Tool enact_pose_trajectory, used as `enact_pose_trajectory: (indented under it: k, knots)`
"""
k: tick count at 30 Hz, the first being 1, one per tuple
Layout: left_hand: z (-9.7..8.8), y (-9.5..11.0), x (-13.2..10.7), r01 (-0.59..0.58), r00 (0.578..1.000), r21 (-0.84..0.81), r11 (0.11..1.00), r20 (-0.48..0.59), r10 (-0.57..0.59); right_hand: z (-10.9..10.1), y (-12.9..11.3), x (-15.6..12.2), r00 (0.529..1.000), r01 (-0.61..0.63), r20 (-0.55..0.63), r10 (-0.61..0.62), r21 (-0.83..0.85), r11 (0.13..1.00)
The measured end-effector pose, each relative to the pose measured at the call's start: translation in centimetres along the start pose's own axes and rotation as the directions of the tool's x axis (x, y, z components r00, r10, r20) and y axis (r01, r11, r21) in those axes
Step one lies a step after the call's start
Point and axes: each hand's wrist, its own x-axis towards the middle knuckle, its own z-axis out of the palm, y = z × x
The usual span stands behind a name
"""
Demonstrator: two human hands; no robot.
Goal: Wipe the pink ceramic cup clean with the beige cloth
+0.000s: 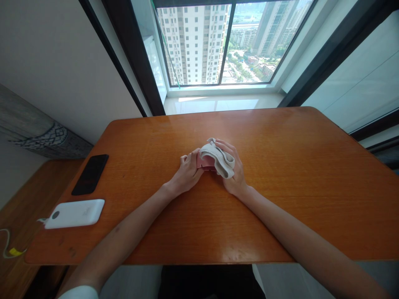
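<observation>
The pale cloth (225, 162) hides part of the pink object (207, 163), whose full shape is unclear; contact with the counter (296, 166) cannot be told. Both lie between the left hand (188, 171), gripping the pink object, and the right hand (237, 175), clasped on the cloth.

The left forearm (134, 227) and the right forearm (291, 233) were stretched forward and inward, and the left hand (186, 172) was near the right hand (235, 176). The left hand was almost in line with its forearm, the fingers (194, 156) bent in a grip. The right hand was turned more forward, its fingers (228, 146) curved to the left.
</observation>
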Motion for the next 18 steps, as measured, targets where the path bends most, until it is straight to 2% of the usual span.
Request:
enact_pose_trajectory:
  k: [9, 13, 16, 18]
  knots:
    - [0.9, 0.2, -0.5, 0.032, 0.999, 0.285, 0.958, -0.048, -0.019, 0.2, 0.5, 0.1, 0.999, -0.024, -0.028, 0.025, 0.034, 0.999]
    - [0.5, 0.2, -0.7, 0.032, 0.997, 0.239, 0.971, -0.078, -0.014, 0.2, 0.5, 0.1, 0.999, -0.031, -0.034, 0.032, 0.036, 0.999]
    - [-0.2, 0.9, -0.6, -0.016, 0.987, 0.147, 0.989, -0.155, 0.039, 0.2, 0.4, 0.1, 0.999, -0.025, -0.031, 0.026, 0.036, 0.999]
    - [-0.6, 1.5, -0.5, -0.056, 0.978, 0.146, 0.988, -0.191, 0.084, 0.1, 0.3, 0.2, 1.0, -0.02, -0.024, 0.021, 0.035, 0.999]
